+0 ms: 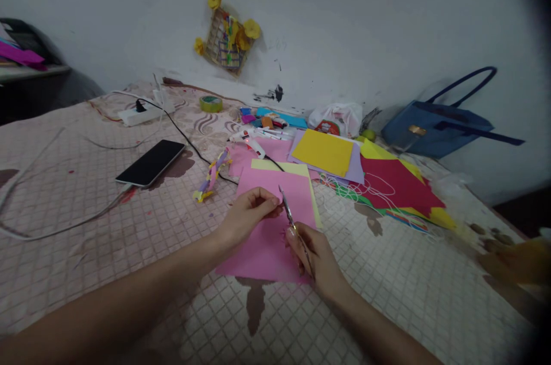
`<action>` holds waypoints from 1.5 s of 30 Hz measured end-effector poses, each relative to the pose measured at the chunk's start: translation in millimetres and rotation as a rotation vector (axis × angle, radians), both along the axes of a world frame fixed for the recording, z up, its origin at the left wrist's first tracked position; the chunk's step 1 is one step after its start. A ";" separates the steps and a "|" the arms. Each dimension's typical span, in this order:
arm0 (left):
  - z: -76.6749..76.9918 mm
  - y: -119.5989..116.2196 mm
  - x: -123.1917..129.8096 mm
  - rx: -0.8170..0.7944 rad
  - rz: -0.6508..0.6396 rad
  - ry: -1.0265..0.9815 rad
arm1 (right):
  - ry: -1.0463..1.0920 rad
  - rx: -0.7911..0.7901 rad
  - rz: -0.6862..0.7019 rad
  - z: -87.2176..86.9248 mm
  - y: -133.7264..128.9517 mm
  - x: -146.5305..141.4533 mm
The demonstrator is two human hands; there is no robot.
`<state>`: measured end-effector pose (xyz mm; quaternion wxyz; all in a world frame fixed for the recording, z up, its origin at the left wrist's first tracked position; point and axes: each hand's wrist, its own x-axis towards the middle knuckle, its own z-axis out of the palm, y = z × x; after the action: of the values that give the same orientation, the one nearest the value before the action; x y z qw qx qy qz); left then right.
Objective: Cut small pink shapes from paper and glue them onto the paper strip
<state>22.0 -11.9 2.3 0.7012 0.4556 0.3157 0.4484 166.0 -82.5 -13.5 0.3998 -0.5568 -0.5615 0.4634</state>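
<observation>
My right hand (316, 256) is closed around a slim pair of metal scissors (287, 209), their blades pointing up and away from me. Close to the blade tips, my left hand (252, 213) pinches a small piece of pink paper (279, 197). Both hands hover over a pink paper sheet (258, 256). A pale yellow sheet (316, 210) sticks out from under it at the top and right. Part of the scissor handles is hidden by my right fingers.
A paper chain (210, 177) and a phone (150, 163) lie left. A glue gun (253, 146) with a cable is behind the sheets. Yellow paper (322, 151), red paper (396, 184), white string (353, 184) and a blue bag (434, 124) are on the right.
</observation>
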 end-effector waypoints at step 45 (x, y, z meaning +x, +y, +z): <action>0.6 10.3 -9.4 0.045 -0.226 0.219 | 0.129 -0.006 -0.008 13.1 10.1 8.3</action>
<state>12.6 -1.6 2.8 0.6983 0.5498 0.3269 0.3212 174.4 -72.4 -0.4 0.4354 -0.5293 -0.5309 0.4983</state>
